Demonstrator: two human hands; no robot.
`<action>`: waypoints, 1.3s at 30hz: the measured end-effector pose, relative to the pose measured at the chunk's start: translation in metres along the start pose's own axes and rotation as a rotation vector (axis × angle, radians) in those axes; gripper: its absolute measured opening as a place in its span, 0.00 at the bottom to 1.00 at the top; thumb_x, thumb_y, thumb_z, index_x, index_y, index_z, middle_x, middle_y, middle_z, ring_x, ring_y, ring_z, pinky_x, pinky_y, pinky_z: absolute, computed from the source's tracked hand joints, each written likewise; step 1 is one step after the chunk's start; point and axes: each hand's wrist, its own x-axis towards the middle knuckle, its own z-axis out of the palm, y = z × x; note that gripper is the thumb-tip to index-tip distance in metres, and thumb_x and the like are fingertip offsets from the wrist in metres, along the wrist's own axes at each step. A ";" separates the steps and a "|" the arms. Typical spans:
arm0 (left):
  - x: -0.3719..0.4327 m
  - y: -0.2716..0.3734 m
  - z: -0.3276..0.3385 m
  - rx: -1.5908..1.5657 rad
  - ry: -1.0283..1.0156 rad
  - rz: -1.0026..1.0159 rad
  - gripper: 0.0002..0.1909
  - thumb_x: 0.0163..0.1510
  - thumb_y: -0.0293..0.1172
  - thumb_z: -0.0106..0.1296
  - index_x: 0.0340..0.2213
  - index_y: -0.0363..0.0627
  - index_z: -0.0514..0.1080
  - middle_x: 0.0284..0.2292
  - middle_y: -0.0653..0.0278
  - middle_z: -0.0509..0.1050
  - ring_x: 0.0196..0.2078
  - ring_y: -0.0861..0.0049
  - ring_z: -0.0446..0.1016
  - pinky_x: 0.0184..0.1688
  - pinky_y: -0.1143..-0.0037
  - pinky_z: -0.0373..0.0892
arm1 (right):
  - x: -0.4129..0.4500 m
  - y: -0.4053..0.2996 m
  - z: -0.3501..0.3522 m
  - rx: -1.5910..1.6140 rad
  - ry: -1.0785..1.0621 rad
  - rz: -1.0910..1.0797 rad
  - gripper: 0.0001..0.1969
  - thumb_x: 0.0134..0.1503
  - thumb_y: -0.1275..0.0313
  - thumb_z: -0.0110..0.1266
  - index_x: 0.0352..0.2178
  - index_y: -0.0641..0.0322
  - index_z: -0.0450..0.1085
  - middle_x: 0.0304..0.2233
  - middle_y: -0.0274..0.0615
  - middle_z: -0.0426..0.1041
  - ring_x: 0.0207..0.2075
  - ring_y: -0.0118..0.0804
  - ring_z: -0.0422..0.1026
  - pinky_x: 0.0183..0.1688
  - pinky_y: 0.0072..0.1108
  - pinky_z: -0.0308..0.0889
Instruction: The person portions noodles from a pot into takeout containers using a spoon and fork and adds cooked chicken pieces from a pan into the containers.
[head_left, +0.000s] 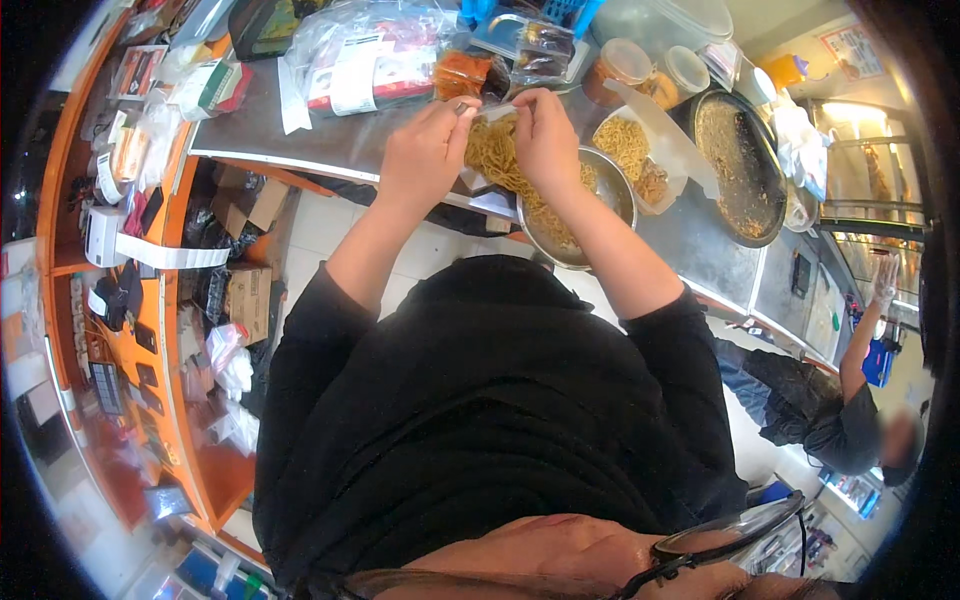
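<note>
Above a mound of yellow noodles (491, 154), my left hand (427, 146) and my right hand (546, 139) are raised close together. Each has thumb and forefinger pinched on what looks like thin clear plastic (495, 109); its full shape is hidden by the fingers. The mound rests in a white open container, mostly covered. Below my right wrist, a round steel bowl (631, 202) juts past the counter's front edge with more noodles inside. To the right, an open white takeaway box (679, 169) holds noodles and a piece of fried food (651, 184).
Behind my hands lie orange-red packets (461, 73), dark packets (544, 49) and a plastic-wrapped bundle (375, 71). Lidded tubs (622, 64) and an oval crumb-filled tray (739, 165) stand right. Orange shelving (172, 300) is left. Another person (817, 405) reaches toward a lit cabinet (870, 165).
</note>
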 end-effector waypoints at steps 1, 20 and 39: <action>0.000 0.000 0.001 -0.007 -0.010 -0.028 0.08 0.54 0.30 0.45 0.33 0.43 0.73 0.29 0.58 0.74 0.28 0.62 0.73 0.30 0.70 0.69 | 0.001 -0.002 -0.002 -0.029 0.004 -0.024 0.05 0.55 0.75 0.46 0.34 0.61 0.65 0.32 0.50 0.70 0.35 0.52 0.70 0.36 0.32 0.64; 0.001 0.010 0.007 -0.114 -0.010 -0.140 0.07 0.54 0.30 0.46 0.32 0.44 0.73 0.25 0.58 0.73 0.26 0.62 0.72 0.28 0.70 0.66 | 0.005 -0.027 -0.030 0.038 0.034 -0.034 0.06 0.54 0.76 0.47 0.35 0.60 0.65 0.32 0.47 0.71 0.27 0.44 0.71 0.31 0.28 0.65; -0.005 -0.021 0.022 -0.051 -0.071 -0.081 0.09 0.55 0.31 0.44 0.32 0.45 0.73 0.28 0.56 0.74 0.29 0.61 0.73 0.31 0.69 0.67 | 0.015 0.005 -0.028 0.631 0.001 0.286 0.04 0.57 0.80 0.41 0.34 0.62 0.61 0.28 0.38 0.70 0.24 0.24 0.69 0.27 0.16 0.67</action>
